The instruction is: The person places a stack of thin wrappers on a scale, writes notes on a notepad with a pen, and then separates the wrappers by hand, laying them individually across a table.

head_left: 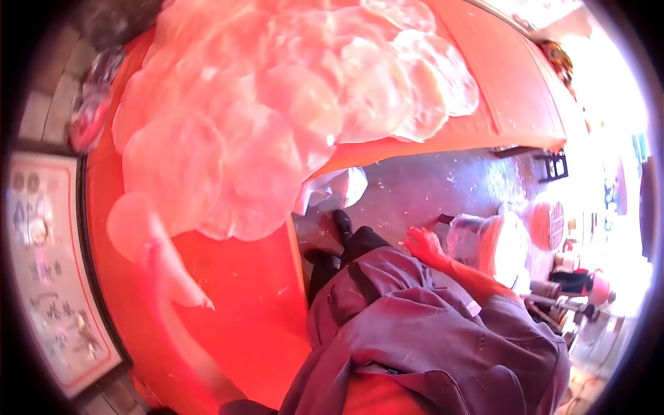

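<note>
Many thin, pale, round sheets, which look like flatbreads or wrappers, overlap across the red-covered table. My left hand reaches over the table's left side, blurred by motion. It grips one floppy thin round sheet, whose lower part droops to a point below the fingers. The upper part of that sheet lies near the edge of the spread. My right hand hangs low at my side, away from the table, fingers apart and nothing in them. It is close to a plastic-wrapped stack of pale rounds.
A framed panel with writing stands along the table's left edge. Plastic bags lie at the upper left. A small dark stool stands on the grey floor. Assorted items crowd the bright right side.
</note>
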{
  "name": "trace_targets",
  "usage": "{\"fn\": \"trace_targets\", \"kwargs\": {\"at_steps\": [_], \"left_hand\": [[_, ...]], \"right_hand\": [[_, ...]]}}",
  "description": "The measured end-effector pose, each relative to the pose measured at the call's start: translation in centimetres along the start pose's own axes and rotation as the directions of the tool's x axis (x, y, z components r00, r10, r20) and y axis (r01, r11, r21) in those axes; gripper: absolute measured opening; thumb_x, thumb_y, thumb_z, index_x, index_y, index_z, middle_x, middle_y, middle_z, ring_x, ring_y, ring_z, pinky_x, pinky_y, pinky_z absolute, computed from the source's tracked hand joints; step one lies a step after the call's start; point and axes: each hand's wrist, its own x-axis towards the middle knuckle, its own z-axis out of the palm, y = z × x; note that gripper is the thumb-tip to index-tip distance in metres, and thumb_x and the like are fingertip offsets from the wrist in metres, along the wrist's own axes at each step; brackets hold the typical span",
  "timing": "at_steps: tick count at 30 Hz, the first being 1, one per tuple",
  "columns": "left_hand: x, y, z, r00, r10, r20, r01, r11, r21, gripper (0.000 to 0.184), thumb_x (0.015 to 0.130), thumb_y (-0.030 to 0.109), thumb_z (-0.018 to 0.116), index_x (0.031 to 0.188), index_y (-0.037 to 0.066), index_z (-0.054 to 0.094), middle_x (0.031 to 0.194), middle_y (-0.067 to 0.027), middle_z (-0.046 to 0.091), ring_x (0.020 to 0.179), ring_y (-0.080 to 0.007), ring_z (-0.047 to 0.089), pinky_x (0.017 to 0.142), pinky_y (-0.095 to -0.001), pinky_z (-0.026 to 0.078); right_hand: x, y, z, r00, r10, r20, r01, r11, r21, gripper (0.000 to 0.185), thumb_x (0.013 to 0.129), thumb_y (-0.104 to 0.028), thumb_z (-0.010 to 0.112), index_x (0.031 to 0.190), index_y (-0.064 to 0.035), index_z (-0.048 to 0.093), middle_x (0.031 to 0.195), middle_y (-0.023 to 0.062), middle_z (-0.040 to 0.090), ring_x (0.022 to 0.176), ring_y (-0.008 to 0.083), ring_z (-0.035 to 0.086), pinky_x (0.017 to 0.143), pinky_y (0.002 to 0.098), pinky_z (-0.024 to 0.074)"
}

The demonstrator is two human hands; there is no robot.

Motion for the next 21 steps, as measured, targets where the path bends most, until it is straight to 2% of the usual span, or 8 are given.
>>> {"fn": "trace_targets", "kwargs": {"at_steps": [6,8,12,13,15,16,19,21], "left_hand": [[-7.8,-3.8,15.2,0.843,0.370,0.390,-0.529,0.696,0.485,0.041,0.088,0.027,0.067,0.119,0.001,0.063,0.109,-0.0159,0.065,0.104,-0.0314,0.060,0.089,-0.0405,0.048],[-8.9,-3.8,16.4,0.881,0.315,0.353,-0.469,0.684,0.559,0.043,0.087,0.029,0.068,0.120,0.001,0.063,0.110,-0.0183,0.065,0.105,-0.0348,0.060,0.090,-0.0429,0.048],[-8.0,2.0,16.8,0.870,-0.235,0.434,-0.043,0.840,0.540,0.046,0.087,0.026,0.068,0.125,0.001,0.061,0.118,-0.0210,0.063,0.114,-0.0383,0.057,0.099,-0.0442,0.045],[-8.0,2.9,18.1,0.900,-0.160,0.406,-0.092,0.840,0.534,0.046,0.088,0.027,0.067,0.124,-0.001,0.060,0.120,-0.0232,0.061,0.114,-0.0389,0.057,0.099,-0.0448,0.045],[-9.0,4.0,19.9,0.937,-0.019,0.349,-0.181,0.828,0.530,0.045,0.089,0.027,0.065,0.122,-0.004,0.059,0.124,-0.0276,0.057,0.114,-0.0401,0.056,0.098,-0.0461,0.045],[-9.4,5.8,21.2,0.927,0.024,0.374,-0.224,0.836,0.502,0.046,0.089,0.027,0.066,0.122,-0.005,0.058,0.124,-0.0273,0.058,0.115,-0.0399,0.056,0.099,-0.0462,0.045],[-12.3,11.9,27.2,0.870,0.171,0.463,-0.356,0.867,0.349,0.048,0.088,0.026,0.068,0.123,-0.007,0.058,0.124,-0.0260,0.058,0.117,-0.0396,0.055,0.100,-0.0465,0.045],[-14.2,15.7,30.9,0.774,0.289,0.563,-0.477,0.851,0.219,0.050,0.087,0.026,0.070,0.125,-0.004,0.058,0.125,-0.0245,0.058,0.118,-0.0405,0.055,0.100,-0.0463,0.045]], "right_hand": [[-3.4,3.2,1.3,0.982,0.190,-0.018,-0.185,0.969,0.165,0.032,0.085,-0.028,0.067,0.100,-0.0010,0.071,0.091,0.0200,0.069,0.092,0.0395,0.064,0.083,0.0483,0.0514],[-2.8,5.3,0.5,0.980,0.194,-0.047,-0.183,0.966,0.182,0.031,0.085,-0.027,0.066,0.099,-0.0002,0.070,0.090,0.0202,0.069,0.090,0.0396,0.064,0.081,0.0490,0.0511],[1.2,8.0,-4.3,0.968,0.091,-0.234,-0.004,0.939,0.345,0.018,0.086,-0.016,0.066,0.092,0.0010,0.069,0.084,0.0195,0.067,0.076,0.0325,0.066,0.065,0.0417,0.0507],[2.5,9.0,-5.7,0.938,0.101,-0.333,0.040,0.919,0.392,0.016,0.087,-0.013,0.066,0.092,0.0011,0.069,0.080,0.0165,0.067,0.070,0.0265,0.066,0.060,0.0377,0.0498],[6.2,9.5,-11.5,0.915,0.332,-0.229,-0.093,0.725,0.682,0.016,0.090,-0.014,0.066,0.090,0.0019,0.068,0.073,0.0050,0.063,0.066,0.0120,0.058,0.056,0.0306,0.0459],[9.3,12.5,-11.6,0.865,0.321,-0.385,0.058,0.698,0.714,0.020,0.094,-0.019,0.064,0.088,0.0001,0.066,0.072,-0.0028,0.056,0.070,0.0053,0.051,0.057,0.0261,0.0428],[17.3,17.8,-20.0,0.886,0.409,-0.219,0.129,0.235,0.963,0.022,0.094,-0.021,0.064,0.094,0.0004,0.064,0.079,0.0043,0.063,0.072,0.0146,0.062,0.067,0.0294,0.0521],[22.9,19.1,-24.2,0.741,0.654,-0.153,0.142,0.070,0.987,0.025,0.093,-0.023,0.065,0.100,0.0016,0.063,0.084,0.0106,0.065,0.076,0.0215,0.066,0.071,0.0347,0.0563]]}}
